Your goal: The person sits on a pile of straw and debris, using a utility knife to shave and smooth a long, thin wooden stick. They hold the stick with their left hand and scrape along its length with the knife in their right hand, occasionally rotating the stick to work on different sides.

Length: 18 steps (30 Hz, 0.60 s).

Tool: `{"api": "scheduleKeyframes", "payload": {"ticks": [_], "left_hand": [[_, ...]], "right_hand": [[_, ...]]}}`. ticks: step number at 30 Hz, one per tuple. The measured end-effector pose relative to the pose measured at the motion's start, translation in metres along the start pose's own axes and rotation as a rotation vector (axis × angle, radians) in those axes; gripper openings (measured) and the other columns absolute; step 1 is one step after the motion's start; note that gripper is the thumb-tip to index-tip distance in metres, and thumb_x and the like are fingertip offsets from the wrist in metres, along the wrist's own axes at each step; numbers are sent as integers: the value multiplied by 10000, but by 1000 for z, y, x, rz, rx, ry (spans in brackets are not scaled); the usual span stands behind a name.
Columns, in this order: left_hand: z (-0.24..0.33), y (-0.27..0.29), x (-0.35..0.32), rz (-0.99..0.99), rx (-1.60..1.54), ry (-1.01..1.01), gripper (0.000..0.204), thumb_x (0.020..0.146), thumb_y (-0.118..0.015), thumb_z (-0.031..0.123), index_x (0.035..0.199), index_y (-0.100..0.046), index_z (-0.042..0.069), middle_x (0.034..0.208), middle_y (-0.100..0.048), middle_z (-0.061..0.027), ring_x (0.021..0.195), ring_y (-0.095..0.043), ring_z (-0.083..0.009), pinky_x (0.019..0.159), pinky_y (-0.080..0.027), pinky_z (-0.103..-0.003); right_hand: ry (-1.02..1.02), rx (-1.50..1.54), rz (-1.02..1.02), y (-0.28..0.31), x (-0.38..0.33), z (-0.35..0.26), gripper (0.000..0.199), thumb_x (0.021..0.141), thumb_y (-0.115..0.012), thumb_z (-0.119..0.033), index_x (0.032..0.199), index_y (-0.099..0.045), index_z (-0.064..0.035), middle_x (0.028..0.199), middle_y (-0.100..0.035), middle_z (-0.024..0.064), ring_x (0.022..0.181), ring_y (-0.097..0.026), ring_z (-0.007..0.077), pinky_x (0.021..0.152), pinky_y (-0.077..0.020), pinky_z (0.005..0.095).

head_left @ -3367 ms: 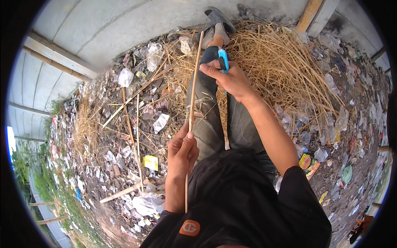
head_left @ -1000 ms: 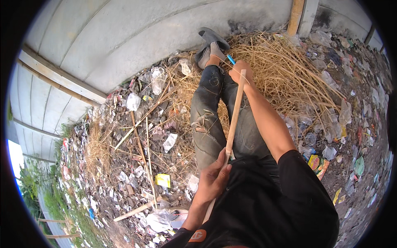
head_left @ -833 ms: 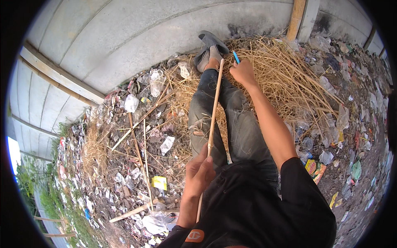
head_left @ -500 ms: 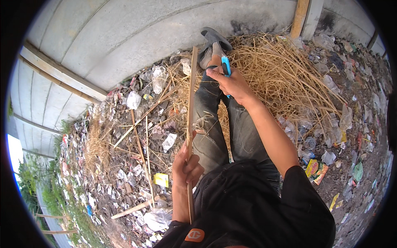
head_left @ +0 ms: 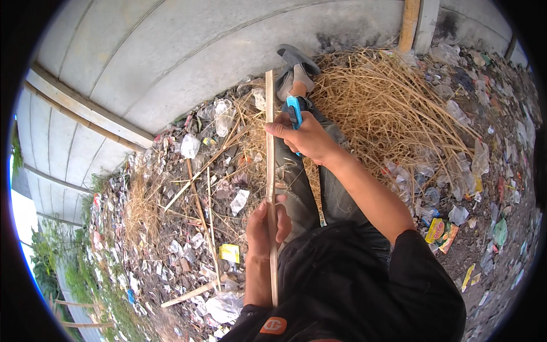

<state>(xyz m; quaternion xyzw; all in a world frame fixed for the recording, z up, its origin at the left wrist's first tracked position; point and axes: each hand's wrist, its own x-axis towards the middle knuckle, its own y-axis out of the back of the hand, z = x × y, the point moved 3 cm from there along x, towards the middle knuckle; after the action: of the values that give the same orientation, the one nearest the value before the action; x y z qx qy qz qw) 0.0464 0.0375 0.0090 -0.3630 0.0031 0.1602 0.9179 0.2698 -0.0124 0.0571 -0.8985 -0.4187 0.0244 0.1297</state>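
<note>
A long, thin wooden strip (head_left: 270,165), perhaps split bamboo, stands lengthwise in front of me, its lower end against my black shirt. My left hand (head_left: 260,231) is curled loosely around its lower part, thumb on one side and fingers on the other. In my right hand (head_left: 310,137) is a blue-handled utility knife (head_left: 294,112), gripped with the fingers wrapped round it. The right thumb reaches across to the strip's upper part; whether the blade touches the wood is hidden. My legs in dark trousers (head_left: 296,196) stretch out beneath.
A heap of straw-like shavings (head_left: 376,108) lies right of my legs. Litter and plastic scraps cover the ground, with several loose thin sticks (head_left: 202,211) at left. A grey concrete wall (head_left: 205,51) rises beyond my sandalled foot (head_left: 297,60).
My right hand with the knife has come left and down, to the strip. The strip has turned to show a paler face, and the left-hand fingers have loosened and shifted around it.
</note>
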Motion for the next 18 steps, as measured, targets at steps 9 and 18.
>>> {"api": "scheduleKeyframes", "payload": {"ticks": [9, 18], "left_hand": [[23, 0, 10, 242, 377, -145, 415, 1124, -454, 310, 1431, -516, 38, 623, -505, -5, 409, -369, -44, 368, -277, -214], [17, -2, 18, 337, 458, -71, 348, 1116, -477, 356, 898, -520, 88, 618, -441, 26, 406, -335, -44, 381, -242, -226]], "right_hand": [[285, -880, 55, -3, -50, 40, 245, 868, -723, -204, 723, -638, -25, 574, -572, 154, 519, -572, 370, 543, -460, 469], [92, -992, -44, -27, -59, 60, 94, 754, -694, -128, 790, -730, -50, 710, -687, 190, 725, -687, 418, 699, -553, 506]]}}
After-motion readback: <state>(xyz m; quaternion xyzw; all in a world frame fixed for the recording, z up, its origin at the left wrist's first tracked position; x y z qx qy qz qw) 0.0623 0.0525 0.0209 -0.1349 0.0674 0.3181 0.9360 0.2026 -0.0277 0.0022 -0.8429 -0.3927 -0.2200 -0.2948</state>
